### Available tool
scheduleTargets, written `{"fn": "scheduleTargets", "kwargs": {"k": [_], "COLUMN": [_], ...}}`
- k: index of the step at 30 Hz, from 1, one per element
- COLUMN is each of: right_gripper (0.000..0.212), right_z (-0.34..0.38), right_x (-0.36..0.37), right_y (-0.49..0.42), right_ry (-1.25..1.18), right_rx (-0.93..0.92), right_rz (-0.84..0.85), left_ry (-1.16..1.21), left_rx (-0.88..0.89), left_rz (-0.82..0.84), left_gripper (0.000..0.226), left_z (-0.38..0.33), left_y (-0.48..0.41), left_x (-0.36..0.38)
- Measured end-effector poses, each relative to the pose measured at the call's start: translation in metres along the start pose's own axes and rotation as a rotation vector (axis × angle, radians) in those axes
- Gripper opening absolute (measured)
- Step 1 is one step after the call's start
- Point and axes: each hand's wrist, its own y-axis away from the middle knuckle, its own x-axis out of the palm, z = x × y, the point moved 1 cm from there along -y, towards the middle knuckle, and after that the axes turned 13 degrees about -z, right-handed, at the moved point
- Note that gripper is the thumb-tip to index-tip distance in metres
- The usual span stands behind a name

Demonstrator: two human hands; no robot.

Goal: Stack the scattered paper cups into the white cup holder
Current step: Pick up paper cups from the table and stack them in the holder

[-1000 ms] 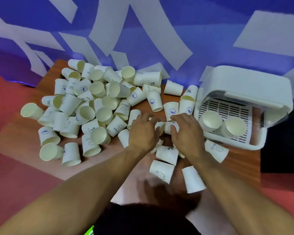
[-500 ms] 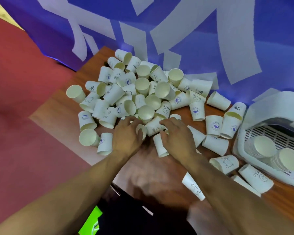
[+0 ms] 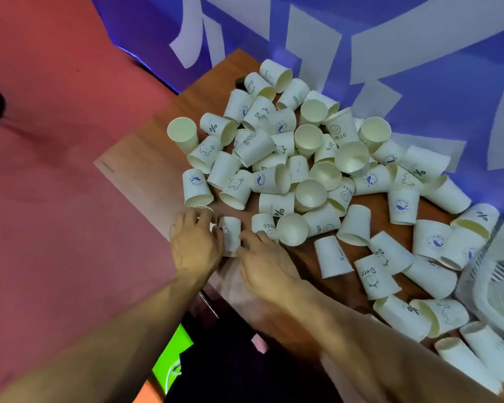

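White printed paper cups [image 3: 274,179] heaped on brown wooden table [image 3: 152,152], 12 to 3 o'clock from my hands. Lying cup [image 3: 231,234] between them: left hand [image 3: 197,242] curls round it, right hand [image 3: 262,266] touches it, fingers straight. Likely featherlight, thin, crushable; grip gently near stiffer rim. White slatted plastic cup holder [image 3: 501,274] at 3 o'clock.

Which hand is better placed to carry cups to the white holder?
Right: the right hand lies nearer the white plastic cup holder at far right; the left hand is farther off.
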Motion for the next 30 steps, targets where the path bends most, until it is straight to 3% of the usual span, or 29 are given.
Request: {"fn": "scheduleTargets", "kwargs": {"k": [8,18,21,25,28,30], "right_gripper": [0.032,0.047,0.039,0.024,0.018,0.011], "right_z": [0.015,0.004,-0.003,-0.011,-0.015,-0.017], "right_x": [0.037,0.034,0.028,0.019,0.006,-0.005], "right_y": [-0.012,-0.014,-0.014,-0.012,-0.012,-0.012], "right_ry": [0.118,0.085,0.065,0.002,-0.084,-0.116], "right_rx": [-0.053,0.082,0.111,0.104,0.127,0.148], "right_rz": [0.150,-0.034,-0.104,-0.178,-0.271,-0.348], "left_ry": [-0.088,-0.012,-0.052,-0.076,-0.024,0.053], "left_rx": [0.021,0.048,0.073,0.114,0.162,0.174], "left_rz": [0.190,0.313,0.347,0.357,0.276,0.185], "left_gripper": [0.019,0.023,0.030,0.022,0.009,0.012], "left_z": [0.023,0.021,0.018,0.017,0.011,0.004], "left_y": [-0.007,-0.008,-0.008,-0.008,-0.012,-0.017], "left_x": [0.010,0.012,0.014,0.015,0.007,0.000]}}
